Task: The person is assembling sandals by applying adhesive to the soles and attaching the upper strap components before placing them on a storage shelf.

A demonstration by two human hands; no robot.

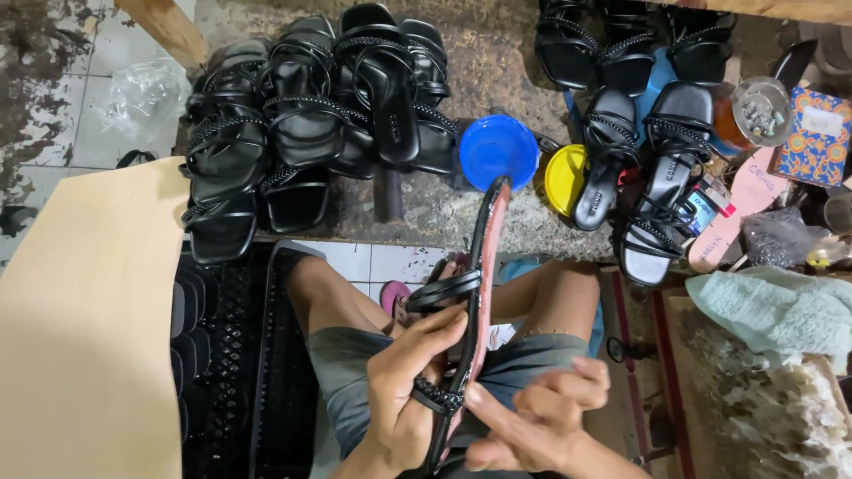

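- Sandal (479, 293) — black, strappy, with a pinkish sole side — is held on edge over the person's lap, just in front of the desk's near edge; its toe end points up toward the desk and its heel end sinks between the two hands.
- Left hand (404, 390) is closed on the sandal from the strap side: the fingers wrap across the upper and the thumb slips under a braided black strap (437, 396) low on the shoe.
- Right hand (541, 417) presses against the sole side, fingers curled, the thumb tip touching the sandal's edge near the braided strap — gripping rather than open.
- Desk (497, 71) is a rough, speckled stone-like slab across the top of the view.
- Pile of black sandals (311, 124) sits at the desk's left end, stacked and overlapping, some hanging over the near edge.
- Second group of black sandals (635, 133) lies toward the desk's right end, two of them reaching down past the near edge.
- Blue bowl (498, 149) stands near the desk's near edge, just beyond the held sandal's toe; a yellow lid (563, 180) lies right beside it, touching the second group.
- Pink insole (741, 213) lies at the desk's right end beside a patterned box (812, 133).
- Tan sheet (84, 328) covers the lower left, off the desk.
- Pale green cloth (772, 310) lies at the right, below the desk's edge.
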